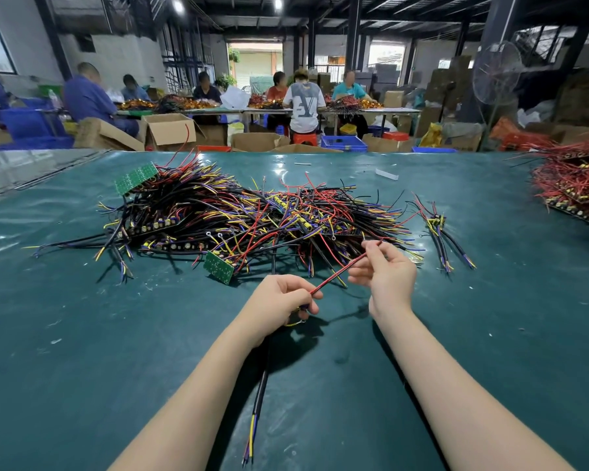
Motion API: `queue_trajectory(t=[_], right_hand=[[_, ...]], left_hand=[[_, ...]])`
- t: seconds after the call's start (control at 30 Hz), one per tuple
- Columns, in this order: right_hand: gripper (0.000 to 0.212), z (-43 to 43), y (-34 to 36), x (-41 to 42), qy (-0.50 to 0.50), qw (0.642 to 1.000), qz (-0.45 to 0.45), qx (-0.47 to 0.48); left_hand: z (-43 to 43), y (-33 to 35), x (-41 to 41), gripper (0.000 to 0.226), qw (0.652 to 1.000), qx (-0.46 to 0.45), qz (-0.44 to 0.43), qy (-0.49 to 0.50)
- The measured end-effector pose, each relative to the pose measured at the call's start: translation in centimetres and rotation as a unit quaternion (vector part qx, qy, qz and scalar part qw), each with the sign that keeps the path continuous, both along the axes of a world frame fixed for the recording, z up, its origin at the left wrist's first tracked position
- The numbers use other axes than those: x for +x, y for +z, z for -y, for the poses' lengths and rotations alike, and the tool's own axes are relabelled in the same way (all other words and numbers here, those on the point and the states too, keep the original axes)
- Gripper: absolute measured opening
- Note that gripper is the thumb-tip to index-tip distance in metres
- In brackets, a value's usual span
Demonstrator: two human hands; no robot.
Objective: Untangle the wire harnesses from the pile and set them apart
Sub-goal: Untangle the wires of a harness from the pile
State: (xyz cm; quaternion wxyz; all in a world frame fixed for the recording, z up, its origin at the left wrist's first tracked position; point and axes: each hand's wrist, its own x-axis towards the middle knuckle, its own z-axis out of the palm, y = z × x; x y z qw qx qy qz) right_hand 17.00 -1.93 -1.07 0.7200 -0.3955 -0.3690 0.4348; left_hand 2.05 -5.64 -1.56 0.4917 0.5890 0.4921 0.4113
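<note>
Just in front of the tangled pile of black, red, yellow and purple wire harnesses (245,215), on its near side, we are working on one harness above the dark green table mat (82,334). Our left hand (283,297), close to the pile's near edge, has its fingers curled round the harness and pinches the lower end of a thin red wire (337,275). Our right hand (385,270), at the pile's near right corner, pinches the upper end of that wire between thumb and forefinger, its other fingers loosely bent, so the wire runs taut and slanted between the two hands. From under the left hand a black sheathed cable (257,399) runs away from the pile toward us, ending in loose yellow and purple leads. To the right of the pile, apart from it, lies a small separate harness (439,232). A green rectangular circuit board (219,266) rests against the pile's near edge, left of our left hand. Well to the right of the pile, at the mat's edge, sits a heap of red wires (572,185).
</note>
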Motion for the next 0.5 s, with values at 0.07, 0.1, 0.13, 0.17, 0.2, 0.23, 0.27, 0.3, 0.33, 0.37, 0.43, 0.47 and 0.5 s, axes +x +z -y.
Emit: queue_trajectory(t=[0.07, 0.1, 0.13, 0.17, 0.2, 0.23, 0.27, 0.3, 0.33, 0.37, 0.43, 0.47, 0.5], right_hand=[[0.026, -0.1, 0.0, 0.2, 0.008, 1.0, 0.008, 0.004], [0.025, -0.1, 0.1, 0.4, 0.008, 1.0, 0.014, 0.007], [0.023, -0.2, 0.2, 0.6, 0.005, 1.0, 0.016, 0.01], [0.022, -0.2, 0.3, 0.8, 0.001, 1.0, 0.012, 0.013], [0.022, -0.2, 0.4, 0.9, -0.002, 1.0, 0.004, 0.015], [0.022, -0.2, 0.5, 1.0, -0.003, 1.0, -0.008, 0.016], [0.022, -0.2, 0.7, 1.0, -0.001, 1.0, -0.023, 0.013], [0.023, -0.2, 0.7, 1.0, 0.004, 0.999, -0.044, 0.005], [0.025, -0.2, 0.9, 1.0, 0.014, 0.997, -0.071, -0.007], [0.028, -0.2, 1.0, 1.1, 0.028, 0.994, -0.105, -0.021], [0.033, -0.2, 1.3, 1.4, 0.065, 0.982, -0.171, -0.047], [0.035, -0.1, 1.4, 1.3, 0.081, 0.979, -0.18, -0.058], [0.036, 0.2, 1.4, 0.9, 0.094, 0.98, -0.161, -0.068]], left_hand=[[0.0, 0.0, -0.2, 0.029, 1.0, -0.003, -0.006, 0.001], [0.0, -0.1, -0.2, 0.029, 1.0, -0.004, -0.007, 0.001], [0.0, -0.1, -0.3, 0.029, 1.0, -0.005, -0.007, 0.0], [0.0, 0.0, -0.3, 0.029, 1.0, -0.005, -0.008, -0.002], [0.0, 0.0, -0.3, 0.029, 1.0, -0.006, -0.01, -0.004], [0.0, 0.0, -0.3, 0.03, 1.0, -0.006, -0.012, -0.006], [0.0, 0.0, -0.3, 0.03, 1.0, -0.007, -0.014, -0.007], [0.0, 0.0, -0.3, 0.03, 1.0, -0.008, -0.014, -0.006], [-0.1, 0.0, -0.3, 0.03, 1.0, -0.008, -0.012, -0.003], [-0.1, 0.0, -0.4, 0.03, 1.0, -0.007, -0.006, 0.007], [-0.2, 0.0, -0.6, 0.03, 0.999, -0.005, 0.028, 0.042], [-0.3, -0.1, -0.6, 0.029, 0.997, -0.005, 0.055, 0.061], [-0.4, 0.0, -0.7, 0.029, 0.994, -0.006, 0.082, 0.078]])
